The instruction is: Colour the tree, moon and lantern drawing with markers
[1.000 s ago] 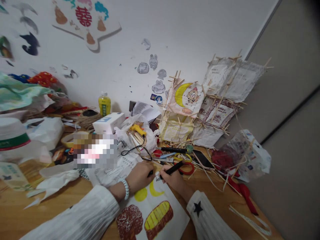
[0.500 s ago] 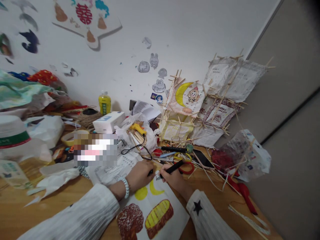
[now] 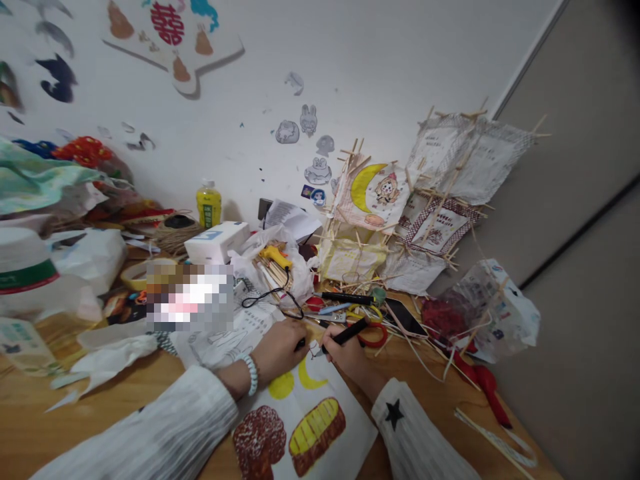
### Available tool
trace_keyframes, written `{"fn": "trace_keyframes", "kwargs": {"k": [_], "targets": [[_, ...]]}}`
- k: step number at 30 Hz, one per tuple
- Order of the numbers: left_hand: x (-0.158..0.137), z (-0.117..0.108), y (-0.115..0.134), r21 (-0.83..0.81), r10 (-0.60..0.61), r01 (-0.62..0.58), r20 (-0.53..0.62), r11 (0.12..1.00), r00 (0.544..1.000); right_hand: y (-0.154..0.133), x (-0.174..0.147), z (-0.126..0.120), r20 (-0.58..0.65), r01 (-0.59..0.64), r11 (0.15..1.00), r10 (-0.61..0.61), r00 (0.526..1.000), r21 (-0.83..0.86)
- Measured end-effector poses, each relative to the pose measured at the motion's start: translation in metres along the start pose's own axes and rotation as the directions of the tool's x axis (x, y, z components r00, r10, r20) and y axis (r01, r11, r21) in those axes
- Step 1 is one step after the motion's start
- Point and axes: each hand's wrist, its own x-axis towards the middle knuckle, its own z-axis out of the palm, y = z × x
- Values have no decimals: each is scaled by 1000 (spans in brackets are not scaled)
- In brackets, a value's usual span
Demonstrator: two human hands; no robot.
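My right hand (image 3: pixel 346 352) is closed around a black marker pen (image 3: pixel 352 331), its tip down at the top of a white sheet (image 3: pixel 350 427). Beside the tip, a small black line drawing (image 3: pixel 315 349) shows on the paper. My left hand (image 3: pixel 281 347) rests at the sheet's upper left edge, fingers curled around a small black pen cap (image 3: pixel 300 344). Coloured on the sheet are a yellow crescent (image 3: pixel 313 380), a yellow disc (image 3: pixel 281 386), a brown tree-like shape (image 3: pixel 260 437) and a yellow-and-brown loaf-like shape (image 3: pixel 317 435).
Beyond my hands lie red-handled scissors (image 3: pixel 376 335), a phone (image 3: pixel 405 317) and a yellow glue gun (image 3: pixel 275 256). A stick-and-paper lantern frame (image 3: pixel 370 200) stands against the wall. Plastic bottles, tape (image 3: pixel 133 275) and a white box (image 3: pixel 216 242) crowd the left.
My right hand and the marker have shifted slightly to the right, showing more of the small line drawing. My left hand stays in place.
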Motion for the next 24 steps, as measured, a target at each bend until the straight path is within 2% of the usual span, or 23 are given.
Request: {"fn": "trace_keyframes", "kwargs": {"k": [7,24], "targets": [[0,4,-2,-7,10,-10,-16,1000,1000,2,3,2,-44,7,999,-8,999,-33],[1,6,-4,31,18,-17,-21,999,1000,0,0,-1,-24,19,999,-20,1000,-37]]}}
